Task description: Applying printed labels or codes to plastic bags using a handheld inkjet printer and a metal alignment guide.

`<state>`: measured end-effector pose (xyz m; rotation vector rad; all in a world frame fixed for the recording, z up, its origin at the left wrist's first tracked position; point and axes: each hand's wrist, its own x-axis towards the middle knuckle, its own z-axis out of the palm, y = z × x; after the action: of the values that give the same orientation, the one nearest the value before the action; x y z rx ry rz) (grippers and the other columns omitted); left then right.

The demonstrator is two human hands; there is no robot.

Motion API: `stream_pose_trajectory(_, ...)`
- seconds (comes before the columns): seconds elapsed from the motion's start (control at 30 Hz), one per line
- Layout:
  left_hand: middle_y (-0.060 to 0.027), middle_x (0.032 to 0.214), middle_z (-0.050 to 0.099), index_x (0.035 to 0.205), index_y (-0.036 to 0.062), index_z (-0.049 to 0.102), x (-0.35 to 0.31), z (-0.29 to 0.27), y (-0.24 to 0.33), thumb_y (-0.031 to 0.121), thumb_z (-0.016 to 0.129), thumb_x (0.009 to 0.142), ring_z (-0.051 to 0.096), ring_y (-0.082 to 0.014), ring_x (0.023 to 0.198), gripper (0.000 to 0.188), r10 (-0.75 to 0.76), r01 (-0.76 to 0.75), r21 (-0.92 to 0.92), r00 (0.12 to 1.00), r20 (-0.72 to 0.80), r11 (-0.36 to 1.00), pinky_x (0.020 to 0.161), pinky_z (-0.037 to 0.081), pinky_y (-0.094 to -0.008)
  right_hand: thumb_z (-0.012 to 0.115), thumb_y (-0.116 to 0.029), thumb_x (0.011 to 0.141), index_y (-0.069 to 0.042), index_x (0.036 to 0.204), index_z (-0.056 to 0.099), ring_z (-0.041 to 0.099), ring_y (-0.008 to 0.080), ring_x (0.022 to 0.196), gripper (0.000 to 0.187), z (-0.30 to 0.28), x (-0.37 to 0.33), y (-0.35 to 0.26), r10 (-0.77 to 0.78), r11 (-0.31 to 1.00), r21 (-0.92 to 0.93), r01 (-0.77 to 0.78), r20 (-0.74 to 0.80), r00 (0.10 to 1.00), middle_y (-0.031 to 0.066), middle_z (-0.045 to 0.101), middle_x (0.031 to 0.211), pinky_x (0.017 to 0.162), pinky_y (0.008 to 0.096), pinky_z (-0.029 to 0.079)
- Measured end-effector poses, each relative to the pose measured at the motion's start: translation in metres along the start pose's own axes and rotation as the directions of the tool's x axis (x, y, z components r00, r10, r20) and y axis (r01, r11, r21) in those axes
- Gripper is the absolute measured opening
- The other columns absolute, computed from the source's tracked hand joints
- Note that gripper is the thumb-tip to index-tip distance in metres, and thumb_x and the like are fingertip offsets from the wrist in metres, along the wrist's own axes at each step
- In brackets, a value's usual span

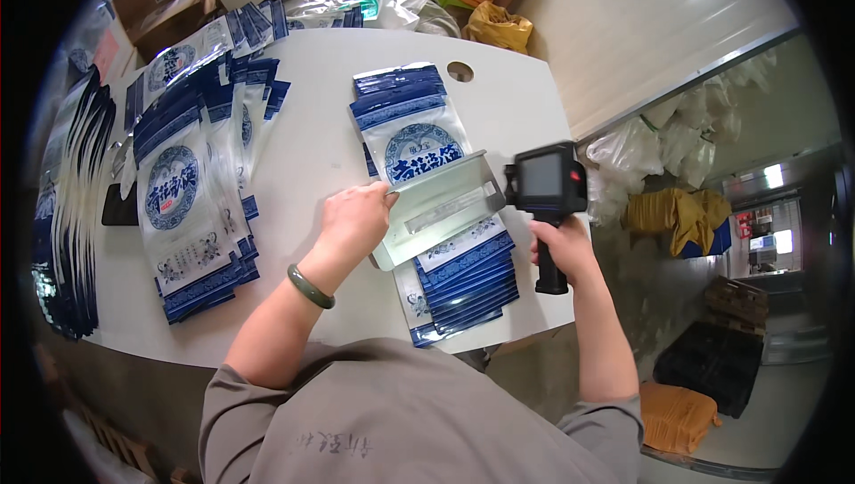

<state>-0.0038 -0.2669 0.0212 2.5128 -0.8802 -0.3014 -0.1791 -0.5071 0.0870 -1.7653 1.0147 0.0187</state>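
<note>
My right hand (570, 252) is wrapped round the pistol grip of a black handheld printer (550, 183), whose small grey screen faces up. The printer's front is beside the right end of a pale metal guide plate (411, 242) with raised edges and a rectangular slot. My left hand (354, 221), a dark green bangle at its wrist, pinches the plate's upper left edge. The plate lies tilted across a fanned stack of blue and white plastic pouches (426, 123). Through the slot part of a pouch shows. The lower pouches overlap in steps towards me.
More blue and white pouches (174, 190) lie in overlapping piles on the left of the white table (307, 128), beside a dark phone-like object (120, 206). A round hole (460, 72) pierces the tabletop. Cardboard boxes (165, 8) and orange bags (499, 25) stand beyond the far edge.
</note>
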Motion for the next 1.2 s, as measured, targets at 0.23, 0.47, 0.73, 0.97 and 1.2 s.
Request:
stream_pose_trajectory(0.23, -0.0154, 0.074, 0.062, 0.080, 0.0059, 0.056, -0.030, -0.023, 0.007, 0.028, 0.052, 0.094, 0.061, -0.0353, 0.074, 0.027, 0.153, -0.071, -0.269, 0.942, 0.298, 0.961, 0.066, 0.048, -0.0449, 0.066, -0.042, 0.087, -0.001, 0.114, 0.055, 0.063, 0.0144, 0.070, 0.051, 0.004, -0.025, 0.069, -0.135, 0.774, 0.587, 0.239, -0.216, 0.967, 0.0072, 0.063, 0.083, 0.063, 0.0276, 0.053)
stream_pose_trajectory(0.47, -0.0146, 0.072, 0.062, 0.078, 0.0052, 0.057, -0.031, -0.001, 0.009, 0.040, 0.060, 0.088, 0.061, -0.0316, 0.069, 0.036, 0.167, -0.072, -0.291, 0.933, 0.317, 0.954, 0.062, 0.047, -0.0402, 0.063, -0.002, 0.074, 0.002, 0.113, 0.053, 0.062, 0.0198, 0.067, 0.041, 0.021, -0.045, 0.082, -0.091, 0.603, 0.797, 0.042, 0.017, 0.996, 0.0122, 0.062, 0.085, 0.063, 0.0312, 0.054)
stream_pose_trajectory(0.73, -0.0062, 0.072, 0.065, 0.076, 0.0095, 0.059, 0.048, 0.009, -0.005, 0.044, 0.070, 0.080, 0.064, -0.0251, 0.070, 0.036, -0.200, 0.158, -0.204, 0.958, -0.205, 0.966, 0.063, 0.048, -0.0378, 0.060, -0.007, 0.075, 0.001, 0.102, 0.056, 0.054, 0.0187, 0.068, 0.028, 0.025, -0.041, 0.111, -0.178, 0.487, 0.867, 0.110, -0.026, 0.984, 0.0098, 0.058, 0.081, 0.061, 0.0305, 0.043)
stream_pose_trajectory(0.97, -0.0100, 0.085, 0.067, 0.098, 0.0096, 0.054, 0.061, 0.003, 0.012, 0.032, 0.072, 0.080, 0.066, -0.0288, 0.080, 0.034, -0.257, 0.236, -0.104, 0.923, -0.286, 0.966, 0.067, 0.050, -0.0388, 0.061, -0.015, 0.078, 0.000, 0.095, 0.057, 0.051, 0.0172, 0.070, 0.024, 0.023, -0.037, 0.115, -0.194, 0.487, 0.867, 0.100, -0.005, 0.981, 0.0076, 0.055, 0.075, 0.065, 0.0286, 0.040)
stream_pose_trajectory(1.2, -0.0083, 0.085, 0.065, 0.117, 0.0110, 0.049, 0.061, 0.010, -0.010, 0.014, 0.068, 0.081, 0.064, -0.0305, 0.081, 0.041, -0.111, 0.058, -0.129, 0.886, -0.450, 0.990, 0.069, 0.050, -0.0407, 0.063, -0.007, 0.073, 0.001, 0.100, 0.056, 0.056, 0.0193, 0.067, 0.028, 0.024, -0.029, 0.134, -0.146, 0.438, 0.898, 0.044, 0.023, 0.989, 0.0098, 0.058, 0.077, 0.061, 0.0309, 0.047)
